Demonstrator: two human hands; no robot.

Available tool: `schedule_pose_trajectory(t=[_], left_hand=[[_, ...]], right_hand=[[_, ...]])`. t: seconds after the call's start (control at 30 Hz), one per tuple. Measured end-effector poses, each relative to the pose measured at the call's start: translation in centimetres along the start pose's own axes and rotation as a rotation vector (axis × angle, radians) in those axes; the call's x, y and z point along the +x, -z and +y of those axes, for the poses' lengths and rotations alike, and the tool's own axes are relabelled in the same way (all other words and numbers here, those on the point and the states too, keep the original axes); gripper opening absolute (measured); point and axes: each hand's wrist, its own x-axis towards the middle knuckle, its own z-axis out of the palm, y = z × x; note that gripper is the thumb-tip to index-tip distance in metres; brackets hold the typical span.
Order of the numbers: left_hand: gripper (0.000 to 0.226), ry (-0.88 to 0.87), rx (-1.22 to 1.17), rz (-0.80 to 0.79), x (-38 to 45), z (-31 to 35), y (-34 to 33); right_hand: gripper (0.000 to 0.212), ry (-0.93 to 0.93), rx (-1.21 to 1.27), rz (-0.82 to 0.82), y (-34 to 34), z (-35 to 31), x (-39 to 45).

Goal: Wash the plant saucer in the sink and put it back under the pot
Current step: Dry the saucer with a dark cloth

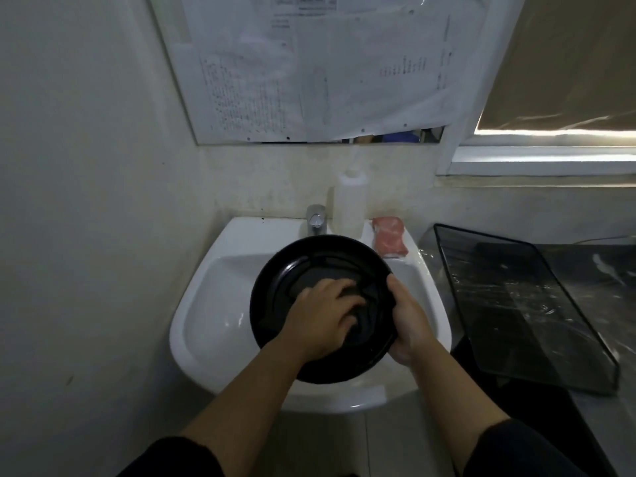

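Note:
A round black plant saucer [280, 287] is held over the white sink [213, 304], below the chrome tap [316, 220]. My right hand [407, 321] grips the saucer's right rim, thumb on the inside. My left hand [323, 313] lies inside the saucer, its fingers curled over a dark cloth or sponge [356, 304] pressed against the bottom. No water stream is visible from the tap. The pot is not in view.
A white bottle [350, 204] and a pink sponge [389, 239] sit on the sink's back ledge. A dark glass tray [516, 304] lies on the counter to the right. A paper-covered mirror hangs above, with a wall close on the left.

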Motion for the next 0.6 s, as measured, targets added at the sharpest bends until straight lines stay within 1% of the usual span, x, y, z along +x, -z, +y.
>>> schedule_pose_trajectory(t=[0.03,0.07,0.1,0.13,0.17,0.2,0.23,0.3,0.33,0.37,0.4,0.43,0.5,0.53,0.57,0.6], left_hand=[[0.055,-0.022,0.139,-0.014,0.0,0.2,-0.5],[0.058,-0.029,0.239,-0.055,0.0,0.5,-0.9],[0.058,-0.015,0.294,-0.076,0.0,0.9,-1.0],[0.058,-0.016,0.340,-0.049,0.1,0.9,-1.3],[0.061,0.004,0.353,-0.089,0.3,0.8,-1.2],[0.065,-0.001,0.359,-0.062,0.5,0.4,-1.4],[0.066,0.070,0.328,-0.075,0.6,0.0,-1.2],[0.059,0.228,0.282,-0.051,0.8,-0.8,-0.6],[0.057,0.272,0.281,-0.028,0.8,-1.1,-0.3],[0.057,0.276,0.282,-0.009,0.6,-1.2,-0.1],[0.056,0.248,0.282,-0.004,0.4,-1.0,0.2],[0.055,0.201,0.283,-0.033,0.2,-1.0,0.4],[0.051,0.049,0.317,-0.117,-0.3,-0.8,1.0],[0.049,-0.029,0.347,-0.127,-0.4,-1.2,1.0],[0.049,-0.104,0.394,-0.101,-0.5,-1.8,0.9],[0.049,-0.140,0.438,-0.063,-0.5,-2.4,1.0]], right_hand=[[0.044,0.003,0.017,-0.015,-0.2,-0.3,0.0],[0.044,0.009,0.023,-0.028,-0.5,-0.6,0.0],[0.044,0.019,0.017,-0.039,-0.7,-0.9,0.0],[0.044,0.029,0.004,-0.050,-0.9,-1.2,-0.1],[0.043,0.038,-0.010,-0.053,-1.2,-1.2,-0.1],[0.042,0.047,-0.024,-0.056,-1.5,-1.2,-0.2],[0.041,0.054,-0.038,-0.059,-1.7,-1.1,-0.3],[0.041,0.060,-0.065,-0.081,-2.2,-0.7,-0.6],[0.041,0.058,-0.077,-0.086,-2.4,-0.5,-0.7],[0.041,0.057,-0.086,-0.091,-2.5,-0.5,-0.8],[0.041,0.054,-0.090,-0.096,-2.6,-0.6,-0.9],[0.041,0.051,-0.093,-0.096,-2.6,-0.7,-0.9],[0.043,0.049,-0.102,-0.096,-2.5,-0.7,-0.9],[0.043,0.047,-0.105,-0.101,-2.3,-0.7,-0.9],[0.044,0.041,-0.101,-0.105,-2.3,-0.5,-0.9],[0.044,0.030,-0.089,-0.114,-2.4,-0.4,-0.9]])
